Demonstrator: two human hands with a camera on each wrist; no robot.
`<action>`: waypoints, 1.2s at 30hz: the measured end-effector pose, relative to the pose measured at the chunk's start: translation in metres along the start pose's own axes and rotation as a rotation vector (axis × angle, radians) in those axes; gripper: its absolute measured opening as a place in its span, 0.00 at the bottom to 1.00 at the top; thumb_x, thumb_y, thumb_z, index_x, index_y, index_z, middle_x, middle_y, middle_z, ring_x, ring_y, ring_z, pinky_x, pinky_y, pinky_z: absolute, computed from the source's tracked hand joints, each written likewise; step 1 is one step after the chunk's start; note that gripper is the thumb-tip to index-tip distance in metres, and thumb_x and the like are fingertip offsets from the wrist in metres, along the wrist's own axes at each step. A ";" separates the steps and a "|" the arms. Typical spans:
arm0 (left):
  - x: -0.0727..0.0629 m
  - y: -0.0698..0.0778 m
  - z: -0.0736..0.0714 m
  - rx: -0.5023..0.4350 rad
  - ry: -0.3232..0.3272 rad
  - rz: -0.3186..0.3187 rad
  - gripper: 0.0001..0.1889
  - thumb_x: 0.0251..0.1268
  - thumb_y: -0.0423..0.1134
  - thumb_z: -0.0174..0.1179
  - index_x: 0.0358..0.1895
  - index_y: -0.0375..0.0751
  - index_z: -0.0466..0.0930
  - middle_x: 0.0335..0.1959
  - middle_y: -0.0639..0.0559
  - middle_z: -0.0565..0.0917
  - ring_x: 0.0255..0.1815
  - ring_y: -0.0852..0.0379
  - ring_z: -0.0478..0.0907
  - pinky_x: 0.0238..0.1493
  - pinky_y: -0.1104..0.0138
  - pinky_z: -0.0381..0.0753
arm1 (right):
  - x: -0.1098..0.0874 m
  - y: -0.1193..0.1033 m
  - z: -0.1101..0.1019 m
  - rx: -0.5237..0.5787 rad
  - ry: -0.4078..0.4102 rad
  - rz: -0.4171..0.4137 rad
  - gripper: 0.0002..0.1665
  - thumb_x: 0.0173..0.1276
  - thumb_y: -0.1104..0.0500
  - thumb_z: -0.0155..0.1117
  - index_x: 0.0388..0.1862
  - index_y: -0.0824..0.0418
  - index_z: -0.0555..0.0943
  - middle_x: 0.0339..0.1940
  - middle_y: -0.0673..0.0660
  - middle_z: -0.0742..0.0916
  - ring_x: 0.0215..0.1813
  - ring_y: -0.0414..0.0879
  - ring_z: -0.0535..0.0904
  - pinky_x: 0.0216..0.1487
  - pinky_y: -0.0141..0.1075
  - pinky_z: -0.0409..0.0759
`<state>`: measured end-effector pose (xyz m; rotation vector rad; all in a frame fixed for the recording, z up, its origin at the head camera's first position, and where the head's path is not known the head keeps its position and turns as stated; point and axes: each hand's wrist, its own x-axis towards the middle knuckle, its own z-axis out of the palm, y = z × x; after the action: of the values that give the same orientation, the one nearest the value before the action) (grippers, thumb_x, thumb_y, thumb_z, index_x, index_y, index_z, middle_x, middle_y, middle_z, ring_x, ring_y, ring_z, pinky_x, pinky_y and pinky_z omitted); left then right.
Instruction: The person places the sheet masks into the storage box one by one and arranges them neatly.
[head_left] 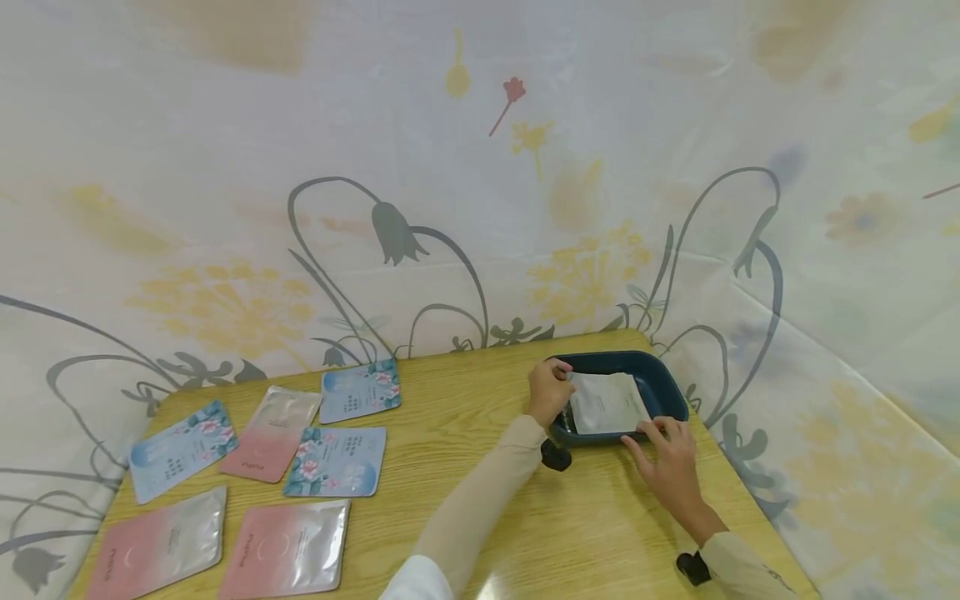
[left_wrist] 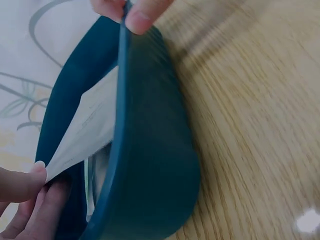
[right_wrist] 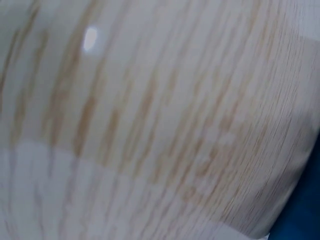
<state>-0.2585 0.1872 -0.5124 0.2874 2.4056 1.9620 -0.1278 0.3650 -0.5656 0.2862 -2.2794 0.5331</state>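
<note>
Head: your L hand (head_left: 549, 390) pinches flat white rectangular packet (head_left: 606, 402) in dark-blue rounded plastic tray (head_left: 663, 390), frame right; R hand (head_left: 671, 462) pinches near rim. Prob. 1+ in; 3 blue floral sachets (head_left: 337, 462) + 3 pink-silver foil sachets (head_left: 288, 550) outside, lower left.
L wrist: packet corner pinched, lower left.
R wrist: tray edge, lower right; fingers OOV, can't tell.

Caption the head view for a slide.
Left grip pinches a white packet in a blue bin, right grip holds the bin's near rim; pink and blue packets lie to the left.
</note>
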 end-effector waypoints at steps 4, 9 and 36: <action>-0.005 0.007 -0.005 0.124 -0.011 0.041 0.12 0.43 0.16 0.63 0.34 0.27 0.83 0.22 0.46 0.76 0.20 0.57 0.69 0.21 0.70 0.74 | 0.000 -0.001 0.001 0.002 -0.001 0.010 0.17 0.44 0.62 0.77 0.32 0.62 0.79 0.34 0.62 0.75 0.37 0.60 0.66 0.36 0.54 0.62; -0.008 0.006 -0.006 0.282 -0.026 0.143 0.12 0.42 0.15 0.59 0.34 0.24 0.83 0.28 0.39 0.81 0.26 0.54 0.72 0.27 0.71 0.75 | 0.000 -0.002 0.001 0.006 0.005 0.013 0.18 0.43 0.63 0.77 0.33 0.63 0.79 0.34 0.62 0.75 0.37 0.60 0.66 0.35 0.53 0.62; -0.017 0.040 -0.029 0.309 -0.369 0.155 0.08 0.57 0.27 0.59 0.39 0.36 0.85 0.35 0.48 0.82 0.26 0.60 0.75 0.26 0.73 0.77 | 0.000 -0.001 0.002 -0.029 0.029 -0.009 0.19 0.39 0.65 0.77 0.32 0.65 0.79 0.33 0.63 0.75 0.36 0.60 0.66 0.34 0.54 0.63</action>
<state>-0.2409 0.1645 -0.4689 0.7874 2.4797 1.4138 -0.1291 0.3632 -0.5667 0.2725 -2.2553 0.4965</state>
